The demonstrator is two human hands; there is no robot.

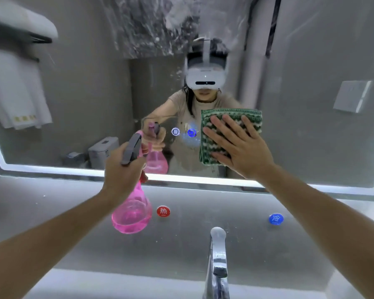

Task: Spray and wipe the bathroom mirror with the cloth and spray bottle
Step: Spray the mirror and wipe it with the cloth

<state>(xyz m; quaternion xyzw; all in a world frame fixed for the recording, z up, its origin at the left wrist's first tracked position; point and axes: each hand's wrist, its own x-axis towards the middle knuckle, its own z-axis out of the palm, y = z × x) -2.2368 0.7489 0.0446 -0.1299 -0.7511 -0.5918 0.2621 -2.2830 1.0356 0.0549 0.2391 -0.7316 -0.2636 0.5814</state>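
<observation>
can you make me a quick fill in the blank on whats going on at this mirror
1. The right hand presses a green and white ____ flat against the mirror.
2. The left hand grips a spray bottle whose colour is ____.
3. On the wall below the mirror, the round red button sits to the ____ of the round blue button.
4. The metal faucet stands ____ the mirror.

Missing words: cloth; pink; left; below
</observation>
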